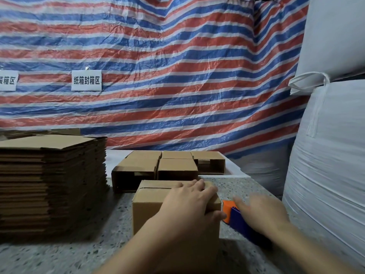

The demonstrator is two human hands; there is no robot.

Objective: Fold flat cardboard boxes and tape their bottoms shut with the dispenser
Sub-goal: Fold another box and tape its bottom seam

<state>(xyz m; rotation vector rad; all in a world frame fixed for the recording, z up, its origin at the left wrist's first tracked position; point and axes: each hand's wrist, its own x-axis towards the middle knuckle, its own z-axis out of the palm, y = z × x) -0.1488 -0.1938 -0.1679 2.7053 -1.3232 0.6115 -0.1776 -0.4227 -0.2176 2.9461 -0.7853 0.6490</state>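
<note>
Box (156, 206) upright on speckled table (69, 254), seam of its closed flaps facing up. Left hand (189, 202) lies flat on box top, fingers spread, thumb over the right edge. Right hand (262, 214) blurred, wrapped round the blue-orange dispenser (237, 218), which sits just beside box's right face. Flat stack (51, 182) at left; folded boxes (169, 165) behind
</note>
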